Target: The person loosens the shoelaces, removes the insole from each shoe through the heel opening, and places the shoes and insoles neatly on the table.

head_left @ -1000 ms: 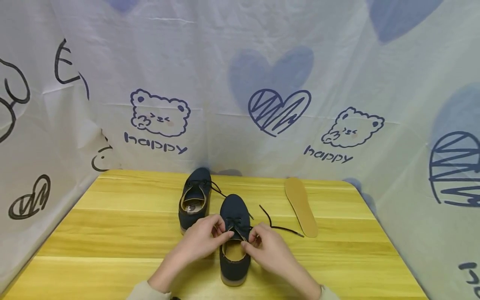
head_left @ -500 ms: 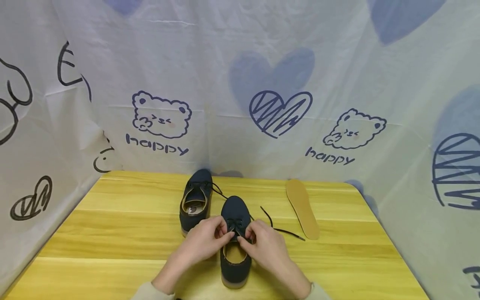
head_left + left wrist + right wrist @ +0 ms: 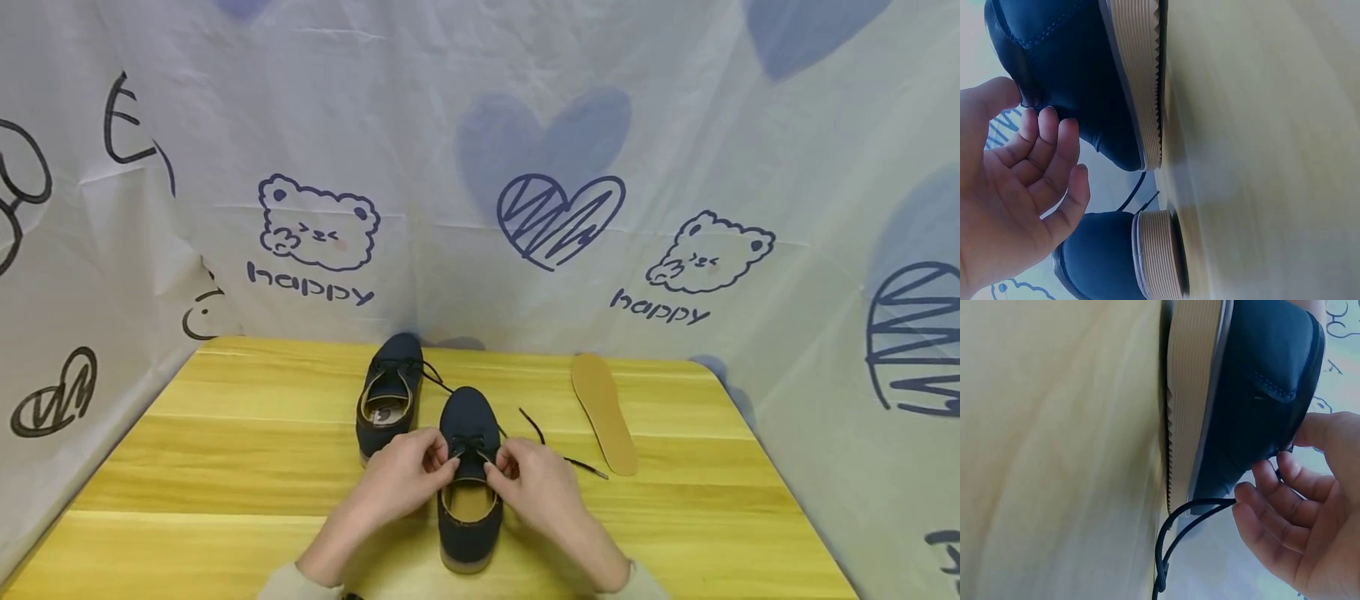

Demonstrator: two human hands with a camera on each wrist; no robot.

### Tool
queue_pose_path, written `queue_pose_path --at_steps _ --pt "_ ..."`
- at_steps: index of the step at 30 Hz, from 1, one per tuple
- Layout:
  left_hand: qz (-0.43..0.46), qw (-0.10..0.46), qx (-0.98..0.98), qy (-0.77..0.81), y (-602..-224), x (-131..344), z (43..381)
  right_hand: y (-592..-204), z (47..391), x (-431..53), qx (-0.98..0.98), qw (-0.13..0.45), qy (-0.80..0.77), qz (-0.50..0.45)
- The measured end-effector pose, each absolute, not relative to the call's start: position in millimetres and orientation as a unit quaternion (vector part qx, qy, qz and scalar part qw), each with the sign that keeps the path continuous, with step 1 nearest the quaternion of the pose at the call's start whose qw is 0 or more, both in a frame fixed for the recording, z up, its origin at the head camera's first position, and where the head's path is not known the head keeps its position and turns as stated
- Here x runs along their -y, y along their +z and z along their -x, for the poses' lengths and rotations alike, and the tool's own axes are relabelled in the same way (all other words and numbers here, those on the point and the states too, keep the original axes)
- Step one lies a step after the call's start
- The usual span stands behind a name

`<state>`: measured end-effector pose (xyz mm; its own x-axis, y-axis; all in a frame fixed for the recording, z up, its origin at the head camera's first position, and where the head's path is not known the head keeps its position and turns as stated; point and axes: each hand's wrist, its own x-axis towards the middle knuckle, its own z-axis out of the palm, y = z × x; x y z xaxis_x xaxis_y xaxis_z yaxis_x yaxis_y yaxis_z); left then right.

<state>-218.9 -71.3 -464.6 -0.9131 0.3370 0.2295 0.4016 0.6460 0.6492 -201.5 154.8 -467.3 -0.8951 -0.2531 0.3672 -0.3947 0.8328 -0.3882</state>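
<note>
A dark navy lace-up shoe (image 3: 468, 412) stands on the table, toe pointing away, its tan inside showing through the opening. My left hand (image 3: 408, 471) pinches the left lacing flap between thumb and fingertips. On the other side, my right hand (image 3: 536, 483) pinches the right flap the same way. The tongue shows between the two hands, and laces cross just ahead of them. The left wrist view catches the shoe's side (image 3: 1085, 75) and ridged tan sole (image 3: 1138, 75). In the right wrist view, a black lace (image 3: 1160, 550) loops down past the fingers to the table.
A matching shoe (image 3: 397, 354) stands close by at the back left, its lace trailing toward the nearer shoe. A tan insole (image 3: 603, 412) lies on the wooden table (image 3: 225, 467) at the right. Behind hangs a printed white cloth (image 3: 450, 283).
My right hand moved up along the shoe onto the flap. Both thumbs came close together over the tongue, then parted slightly. The shoe stays in place.
</note>
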Motion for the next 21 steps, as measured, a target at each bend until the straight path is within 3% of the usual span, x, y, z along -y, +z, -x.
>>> queue_pose_path --at_steps 21 --pt "0.167 0.073 0.916 -0.358 -460.6 87.7 222.5 -462.2 213.8 -179.5 0.934 0.068 0.317 -0.153"
